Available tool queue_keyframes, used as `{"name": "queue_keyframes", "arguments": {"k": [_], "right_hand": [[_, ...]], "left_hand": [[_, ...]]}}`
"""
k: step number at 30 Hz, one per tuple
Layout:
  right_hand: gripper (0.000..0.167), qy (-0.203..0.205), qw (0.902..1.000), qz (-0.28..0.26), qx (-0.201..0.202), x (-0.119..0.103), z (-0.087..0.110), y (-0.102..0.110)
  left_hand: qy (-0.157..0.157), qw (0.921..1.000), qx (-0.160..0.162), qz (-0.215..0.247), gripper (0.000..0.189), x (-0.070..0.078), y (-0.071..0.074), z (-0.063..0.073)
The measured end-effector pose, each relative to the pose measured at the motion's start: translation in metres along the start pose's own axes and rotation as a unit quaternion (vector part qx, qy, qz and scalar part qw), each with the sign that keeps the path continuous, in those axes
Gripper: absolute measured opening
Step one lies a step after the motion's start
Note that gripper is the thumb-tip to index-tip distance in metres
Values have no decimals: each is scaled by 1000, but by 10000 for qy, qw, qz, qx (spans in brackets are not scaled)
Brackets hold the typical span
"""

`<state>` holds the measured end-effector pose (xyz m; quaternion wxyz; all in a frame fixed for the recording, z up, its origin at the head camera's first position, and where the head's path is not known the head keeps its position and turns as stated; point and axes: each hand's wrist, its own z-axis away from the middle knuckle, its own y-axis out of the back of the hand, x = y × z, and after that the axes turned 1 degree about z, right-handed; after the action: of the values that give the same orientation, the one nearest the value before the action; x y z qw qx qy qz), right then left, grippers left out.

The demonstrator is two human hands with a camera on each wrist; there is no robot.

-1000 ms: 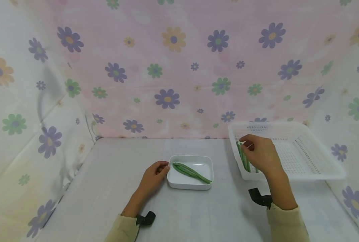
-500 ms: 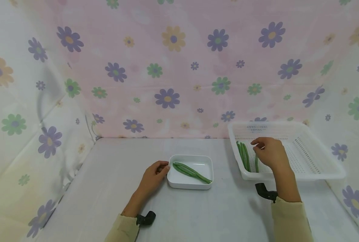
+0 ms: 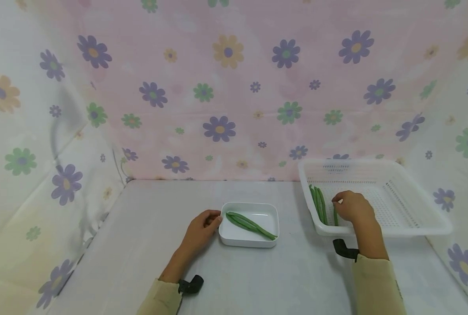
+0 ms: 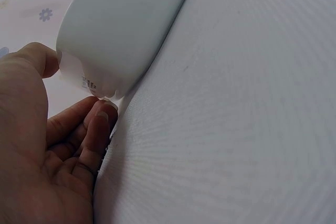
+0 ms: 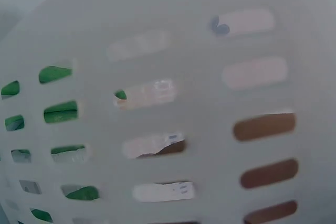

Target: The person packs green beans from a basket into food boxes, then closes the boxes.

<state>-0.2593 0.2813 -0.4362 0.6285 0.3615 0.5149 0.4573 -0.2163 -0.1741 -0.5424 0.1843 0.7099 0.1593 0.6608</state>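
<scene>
In the head view, a white rectangular dish (image 3: 249,242) holds several green beans (image 3: 249,225) lying diagonally. My left hand (image 3: 199,229) holds the dish at its left end. The left wrist view shows the thumb at the rim of the dish (image 4: 110,30), with curled fingertips low against its wall. My right hand (image 3: 353,206) is inside a white perforated basket (image 3: 419,230), thumb and forefinger pinching the upper end of a single green bean (image 3: 336,218). More green beans (image 3: 318,203) lean along the basket's left side. Through its slots, the right wrist view shows patches of green beans (image 5: 60,113).
The dish and basket stand on a white-covered table (image 3: 147,205), the basket to the right. A flowered pink curtain (image 3: 249,153) rises behind, with pale flowered sheets (image 3: 33,197) at the sides. Black cameras sit on both wrists.
My right hand has moved from the left bunch in the basket rightward, then down onto the separate green bean. The left hand and dish have stayed put.
</scene>
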Motion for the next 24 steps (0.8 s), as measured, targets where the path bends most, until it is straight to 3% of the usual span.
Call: {"name": "queue_keyframes", "arguments": {"k": [5,11,18,24], "right_hand": [[37,145,9986,192,-469,1,-2,-1],[36,448,9965,346,-618,3,-6,-4],[28,877,9939,364,-562,1,-7,-5],[26,695,9967,178,-377,0,-7,-7]], "left_hand": [[-19,10000,-38,81,35,0,1,1],[9,10000,-28,64,35,1,2,1],[-76,9999,-49,67,35,-1,1,1],[-61,10000,-25,31,35,1,2,2]]}}
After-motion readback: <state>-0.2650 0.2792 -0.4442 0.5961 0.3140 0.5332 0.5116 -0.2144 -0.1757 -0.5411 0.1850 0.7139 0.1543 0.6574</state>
